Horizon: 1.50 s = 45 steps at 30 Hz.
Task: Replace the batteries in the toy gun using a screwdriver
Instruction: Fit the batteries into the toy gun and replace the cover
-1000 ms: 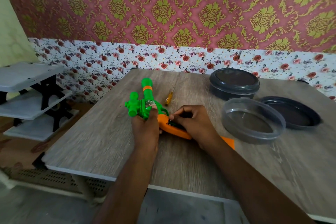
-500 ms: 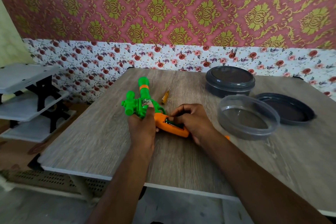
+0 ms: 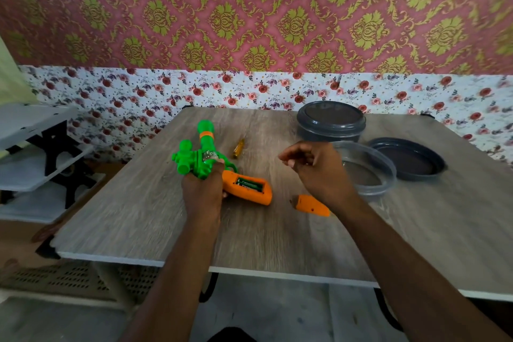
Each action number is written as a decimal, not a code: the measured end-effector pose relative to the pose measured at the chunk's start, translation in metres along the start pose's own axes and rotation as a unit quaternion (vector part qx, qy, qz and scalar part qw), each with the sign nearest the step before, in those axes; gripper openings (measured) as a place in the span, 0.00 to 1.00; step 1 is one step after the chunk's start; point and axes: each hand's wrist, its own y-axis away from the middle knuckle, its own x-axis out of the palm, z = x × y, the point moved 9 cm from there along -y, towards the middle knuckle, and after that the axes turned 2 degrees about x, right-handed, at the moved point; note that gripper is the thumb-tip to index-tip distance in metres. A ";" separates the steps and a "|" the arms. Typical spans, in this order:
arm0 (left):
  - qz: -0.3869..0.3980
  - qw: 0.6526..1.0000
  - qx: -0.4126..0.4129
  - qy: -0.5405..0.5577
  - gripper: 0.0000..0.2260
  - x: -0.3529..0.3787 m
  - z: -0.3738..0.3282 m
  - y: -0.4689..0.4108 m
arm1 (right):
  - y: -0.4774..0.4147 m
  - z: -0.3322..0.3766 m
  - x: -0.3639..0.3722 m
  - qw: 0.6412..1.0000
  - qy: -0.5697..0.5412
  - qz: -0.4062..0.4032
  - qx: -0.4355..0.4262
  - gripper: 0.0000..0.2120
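The left hand (image 3: 201, 194) is clamping its grip round the chunky green plastic body of the toy gun (image 3: 204, 144), which is resting left of centre on the grey wood-grain table (image 3: 133, 219), its tubular barrel pointing far and its smooth orange handle showing an open rectangular bay with green batteries (image 3: 249, 184) inside. The right hand (image 3: 316, 172) is hovering to the right with fingers curling inward, blur hiding whether that grip is pinching anything. The tapered orange cover (image 3: 309, 205) is lying near it, and the slim amber screwdriver (image 3: 238, 148) is lying just beyond the gun.
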 end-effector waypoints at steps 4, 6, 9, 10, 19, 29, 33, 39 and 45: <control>0.003 0.999 0.012 -0.048 0.11 -0.002 -0.004 0.010 | 0.022 -0.010 -0.006 0.987 0.152 0.053 0.018 0.15; 0.007 0.998 0.015 -0.059 0.09 -0.002 -0.006 0.014 | 0.037 -0.016 -0.005 0.973 0.206 0.094 0.034 0.17; 0.015 0.998 0.024 -0.062 0.12 -0.002 -0.008 0.016 | 0.056 -0.021 0.005 0.952 0.267 0.142 0.037 0.11; 0.016 0.998 0.025 -0.060 0.13 -0.002 -0.007 0.016 | 0.061 -0.023 0.008 0.944 0.287 0.157 0.036 0.09; 0.016 1.000 0.005 -0.016 0.14 -0.002 -0.002 0.015 | 0.073 -0.018 0.005 0.925 0.360 0.123 0.012 0.13; 0.019 1.000 0.006 0.001 0.14 -0.002 0.002 0.010 | 0.066 0.009 -0.007 0.979 0.200 0.000 -0.047 0.18; 0.021 1.000 0.016 0.005 0.07 -0.003 0.001 0.009 | 0.054 0.023 0.003 0.998 0.028 -0.029 -0.051 0.10; 0.027 0.999 0.025 0.012 0.08 -0.001 0.001 0.008 | 0.035 0.027 0.038 0.999 -0.015 0.026 -0.043 0.10; 0.024 0.999 0.006 0.021 0.17 -0.002 0.007 0.004 | 0.033 0.038 0.046 0.984 0.093 0.060 -0.140 0.12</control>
